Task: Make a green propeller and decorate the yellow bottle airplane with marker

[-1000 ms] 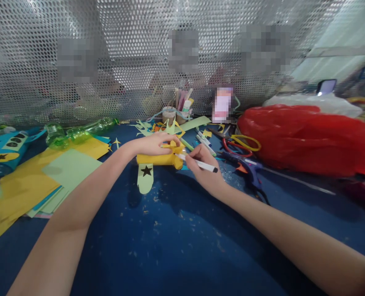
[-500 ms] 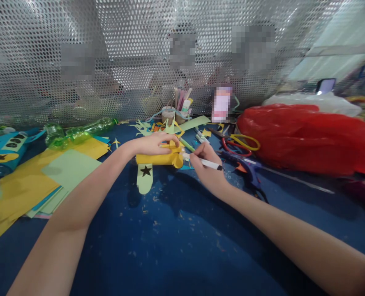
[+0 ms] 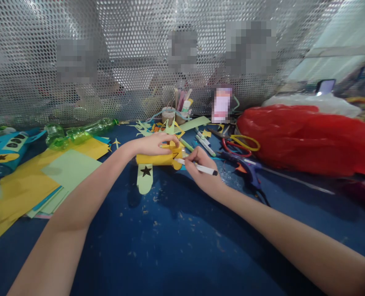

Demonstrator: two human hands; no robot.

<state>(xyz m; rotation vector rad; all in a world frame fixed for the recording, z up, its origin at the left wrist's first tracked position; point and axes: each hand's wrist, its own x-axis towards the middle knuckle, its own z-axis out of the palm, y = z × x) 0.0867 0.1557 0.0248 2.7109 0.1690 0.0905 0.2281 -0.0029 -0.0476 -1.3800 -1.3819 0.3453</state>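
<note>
Yellow tube (image 3: 154,160) lies under the left hand (image 3: 156,144), near the right hand (image 3: 207,177).

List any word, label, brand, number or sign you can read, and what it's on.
No words, brands or numbers are readable.
Black star: light green flap below the yellow tube.
Second star: yellow strip, far left.
Dark ovals: patch on the blue craft.
Dark angular line: yellow tube's end, by the white marker.
Phone screen: pixelated, unreadable.
Pale strip on the glue gun: too small to read.
</note>
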